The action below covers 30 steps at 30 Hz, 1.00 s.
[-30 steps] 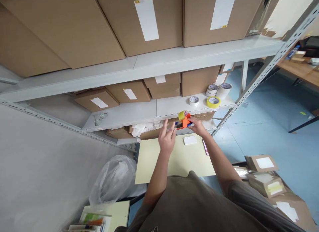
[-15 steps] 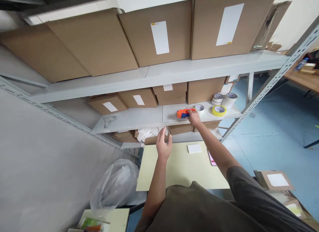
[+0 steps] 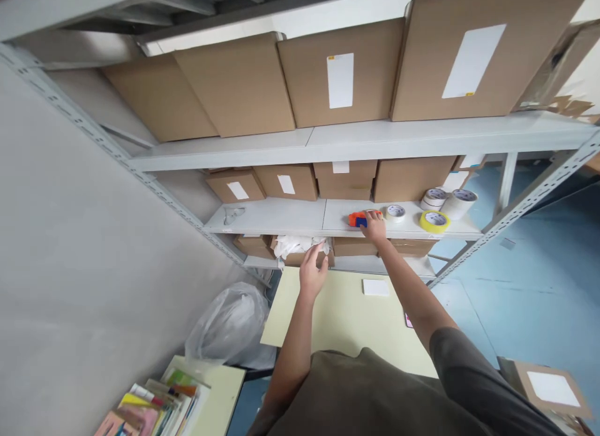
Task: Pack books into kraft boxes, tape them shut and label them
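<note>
My right hand (image 3: 374, 226) reaches to the middle shelf, its fingers around an orange and blue tape dispenser (image 3: 358, 219) at the shelf's front part; the hand hides its right side. Just right of it lies a white tape roll (image 3: 395, 213). Farther right are a yellow tape roll (image 3: 434, 222) and white rolls, including a wide one (image 3: 460, 204). My left hand (image 3: 312, 272) hovers over the pale table's far edge with fingers apart and nothing in it, in front of white crumpled material (image 3: 295, 245) on the lower shelf.
Cardboard boxes (image 3: 344, 74) fill the upper shelf, and smaller ones (image 3: 285, 181) stand behind on the middle shelf. A white pad (image 3: 375, 287) and a partly covered phone (image 3: 408, 320) lie on the pale table (image 3: 347, 323). A plastic bag (image 3: 229, 327) and books (image 3: 159, 405) sit at left.
The view has swung left, so the shelves appear farther right and more books show. My right hand stays at the tape dispenser, which now sits lower against the shelf. My left hand stays open.
</note>
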Available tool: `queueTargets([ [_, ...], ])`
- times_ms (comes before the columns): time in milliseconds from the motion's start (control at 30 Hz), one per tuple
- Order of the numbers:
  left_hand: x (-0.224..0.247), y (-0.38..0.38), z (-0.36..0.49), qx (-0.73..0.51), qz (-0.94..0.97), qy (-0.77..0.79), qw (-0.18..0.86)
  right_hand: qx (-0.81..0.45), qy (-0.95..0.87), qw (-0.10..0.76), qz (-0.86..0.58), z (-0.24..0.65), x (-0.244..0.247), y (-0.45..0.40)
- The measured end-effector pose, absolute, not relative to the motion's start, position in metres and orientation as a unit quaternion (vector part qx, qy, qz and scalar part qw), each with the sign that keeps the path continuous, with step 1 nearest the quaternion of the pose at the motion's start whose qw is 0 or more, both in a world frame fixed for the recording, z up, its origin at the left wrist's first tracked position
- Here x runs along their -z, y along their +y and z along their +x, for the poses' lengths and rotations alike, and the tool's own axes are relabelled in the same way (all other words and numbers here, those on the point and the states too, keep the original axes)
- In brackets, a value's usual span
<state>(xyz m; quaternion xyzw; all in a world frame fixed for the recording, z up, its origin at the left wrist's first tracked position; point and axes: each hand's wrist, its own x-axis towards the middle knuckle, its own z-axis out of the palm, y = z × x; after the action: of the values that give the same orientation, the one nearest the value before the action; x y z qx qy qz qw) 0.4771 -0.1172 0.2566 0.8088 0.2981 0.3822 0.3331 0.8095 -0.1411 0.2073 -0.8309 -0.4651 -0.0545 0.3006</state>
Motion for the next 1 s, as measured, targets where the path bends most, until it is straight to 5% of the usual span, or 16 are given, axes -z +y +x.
queueTargets([
  [300, -0.219, -0.120, 0.435, -0.356, 0.819, 0.344, 0.291, -0.045, -0.524, 0.511, -0.680, 0.700, -0.166, -0.202],
  [667, -0.160, -0.169, 0.308, -0.256, 0.804, 0.487, 0.228, -0.182, -0.577, 0.469, -0.643, 0.588, -0.082, -0.226],
  [1000, -0.151, -0.198, 0.220, -0.257, 0.764, 0.557, 0.200, -0.236, -0.665, 0.414, -0.576, 0.494, -0.097, -0.183],
])
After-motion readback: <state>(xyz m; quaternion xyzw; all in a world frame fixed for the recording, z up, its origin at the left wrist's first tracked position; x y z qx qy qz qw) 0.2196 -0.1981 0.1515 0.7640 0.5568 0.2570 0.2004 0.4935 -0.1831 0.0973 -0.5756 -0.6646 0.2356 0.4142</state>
